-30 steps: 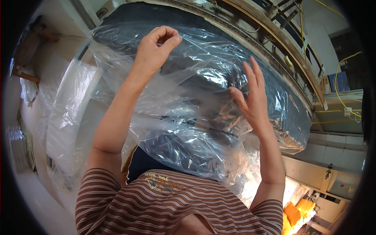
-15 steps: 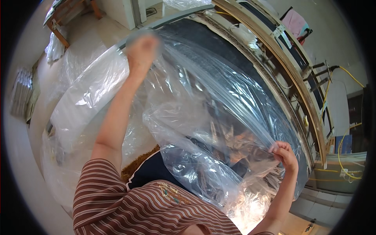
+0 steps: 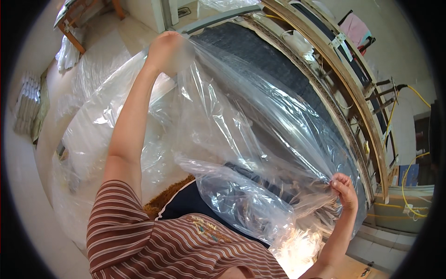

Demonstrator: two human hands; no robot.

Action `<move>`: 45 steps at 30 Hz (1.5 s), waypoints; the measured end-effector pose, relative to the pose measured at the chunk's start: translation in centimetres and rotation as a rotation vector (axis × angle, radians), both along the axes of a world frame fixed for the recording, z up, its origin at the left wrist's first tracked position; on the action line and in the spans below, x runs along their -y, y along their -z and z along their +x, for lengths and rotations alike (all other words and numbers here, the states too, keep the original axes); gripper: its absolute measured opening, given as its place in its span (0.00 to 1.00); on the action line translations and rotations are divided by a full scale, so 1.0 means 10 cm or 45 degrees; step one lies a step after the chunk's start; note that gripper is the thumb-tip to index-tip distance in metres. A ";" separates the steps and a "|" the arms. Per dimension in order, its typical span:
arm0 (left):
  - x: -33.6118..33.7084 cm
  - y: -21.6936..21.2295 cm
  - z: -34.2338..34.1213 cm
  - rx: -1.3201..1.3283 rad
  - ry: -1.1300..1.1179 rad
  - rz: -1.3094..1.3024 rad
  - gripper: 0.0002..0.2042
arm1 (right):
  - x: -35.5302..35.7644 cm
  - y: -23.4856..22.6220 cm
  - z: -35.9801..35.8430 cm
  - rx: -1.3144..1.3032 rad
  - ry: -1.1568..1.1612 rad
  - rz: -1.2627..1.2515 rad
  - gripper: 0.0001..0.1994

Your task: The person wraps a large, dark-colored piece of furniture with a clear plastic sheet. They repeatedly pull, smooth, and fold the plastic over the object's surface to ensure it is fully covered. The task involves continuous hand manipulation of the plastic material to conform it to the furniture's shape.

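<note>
We note nearest the wearer's striped shirt [image 3: 186, 249], then navy trousers [image 3: 179, 207] beside a shaggy brown seat cover [image 3: 167, 197]. Clear plastic film [image 3: 232, 135] spreads from the lower middle to the upper centre of the frame, part of it bunched over the lap.

At lower right, we find the right hand [image 3: 344, 189] with thumb and fingers pinched together on the film. At upper left of centre, the left hand [image 3: 162, 52] appears closed on it too; a blur hides the fingertips, but folds converge there. We judge the hands are set well apart to keep the film stretched and its folds drawn out between them.

Beyond lies a dark work surface [image 3: 248, 44], broad enough, we judge, to support the film. A wooden rail [image 3: 383, 179] curves along its far side. Farther off, we record a yellow cable [image 3: 405, 183] at right and pink cloth [image 3: 354, 29] at upper right.
</note>
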State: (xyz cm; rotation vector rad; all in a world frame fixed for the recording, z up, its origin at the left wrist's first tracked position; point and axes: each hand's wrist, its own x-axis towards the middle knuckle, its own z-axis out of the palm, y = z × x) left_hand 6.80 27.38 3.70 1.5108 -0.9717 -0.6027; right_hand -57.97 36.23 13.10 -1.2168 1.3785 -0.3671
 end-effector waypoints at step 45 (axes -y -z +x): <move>-0.25 -1.57 1.54 0.420 -0.194 0.206 0.23 | -0.74 0.68 -2.21 -1.331 0.025 -1.090 0.29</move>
